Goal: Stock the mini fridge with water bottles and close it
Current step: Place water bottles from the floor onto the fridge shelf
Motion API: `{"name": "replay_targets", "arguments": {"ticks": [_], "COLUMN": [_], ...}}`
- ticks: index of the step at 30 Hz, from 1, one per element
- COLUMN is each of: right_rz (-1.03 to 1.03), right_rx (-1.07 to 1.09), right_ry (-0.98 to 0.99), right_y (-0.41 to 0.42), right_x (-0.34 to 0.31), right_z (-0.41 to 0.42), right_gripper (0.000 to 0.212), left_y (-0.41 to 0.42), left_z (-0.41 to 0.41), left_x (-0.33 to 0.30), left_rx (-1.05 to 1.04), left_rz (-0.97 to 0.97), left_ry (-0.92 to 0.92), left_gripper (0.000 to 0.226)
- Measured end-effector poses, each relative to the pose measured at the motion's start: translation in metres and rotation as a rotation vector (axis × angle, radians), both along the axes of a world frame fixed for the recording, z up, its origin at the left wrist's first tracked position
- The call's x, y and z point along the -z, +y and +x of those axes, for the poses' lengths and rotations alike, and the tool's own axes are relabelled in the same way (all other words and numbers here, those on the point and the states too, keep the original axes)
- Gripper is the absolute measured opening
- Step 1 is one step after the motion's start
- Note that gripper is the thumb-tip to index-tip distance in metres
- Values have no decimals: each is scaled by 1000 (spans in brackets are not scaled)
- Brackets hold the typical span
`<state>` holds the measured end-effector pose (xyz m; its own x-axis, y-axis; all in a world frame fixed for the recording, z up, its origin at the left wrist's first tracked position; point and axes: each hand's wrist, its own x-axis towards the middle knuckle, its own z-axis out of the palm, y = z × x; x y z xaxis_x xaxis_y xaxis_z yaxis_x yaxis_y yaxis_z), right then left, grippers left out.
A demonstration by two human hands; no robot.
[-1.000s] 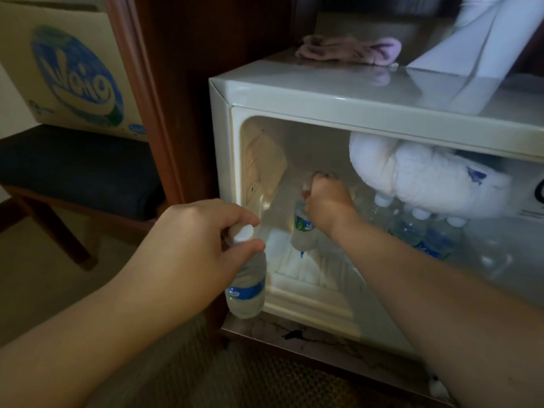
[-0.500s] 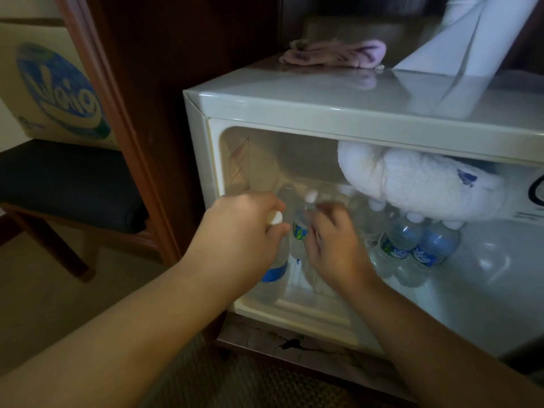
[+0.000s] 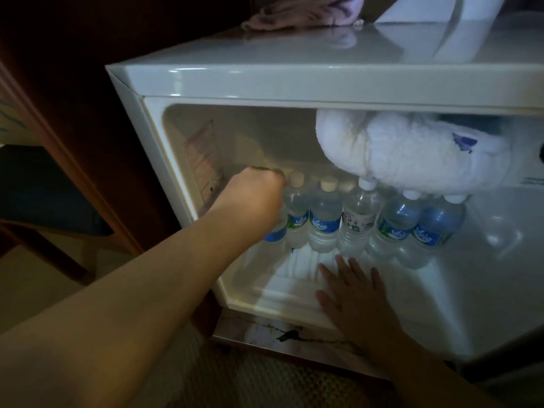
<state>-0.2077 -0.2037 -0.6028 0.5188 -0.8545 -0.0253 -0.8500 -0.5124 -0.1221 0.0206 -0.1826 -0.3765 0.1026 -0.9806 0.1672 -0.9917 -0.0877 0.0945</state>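
The white mini fridge (image 3: 265, 81) stands open in front of me. Several water bottles (image 3: 323, 222) with blue labels and white caps stand in a row at the back of its floor. My left hand (image 3: 250, 198) reaches inside at the left end of the row and is closed around the top of a water bottle (image 3: 275, 235), whose blue label shows below my wrist. My right hand (image 3: 350, 295) lies flat, fingers spread, on the fridge's front floor lip, holding nothing.
A thick lump of frost (image 3: 406, 154) hangs from the fridge ceiling just above the right bottles. A pink cloth (image 3: 306, 13) and white paper (image 3: 441, 10) lie on the fridge top. A dark wooden panel (image 3: 88, 113) and a blue-cushioned chair (image 3: 44, 189) stand to the left.
My left hand has carried its bottle deep into the fridge to the left end of the row. My right hand let go of its bottle and drew back to the front lip, open.
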Motion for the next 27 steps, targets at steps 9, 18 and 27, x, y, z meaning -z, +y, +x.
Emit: {"name": "replay_targets", "arguments": {"ticks": [9, 18, 27], "right_rz": [5, 37, 28], "right_rx": [10, 34, 48], "right_ry": [-88, -140, -183], "right_y": [0, 2, 2], "right_x": [-1, -1, 1], "right_z": [0, 0, 1], "right_gripper": [67, 69, 66], "left_y": [-37, -67, -74], "left_z": [1, 9, 18], "left_x": [16, 5, 7], "left_rx": [3, -66, -133], "left_rz": [90, 163, 68], "left_ry": [-152, -113, 0], "left_gripper": [32, 29, 29]}}
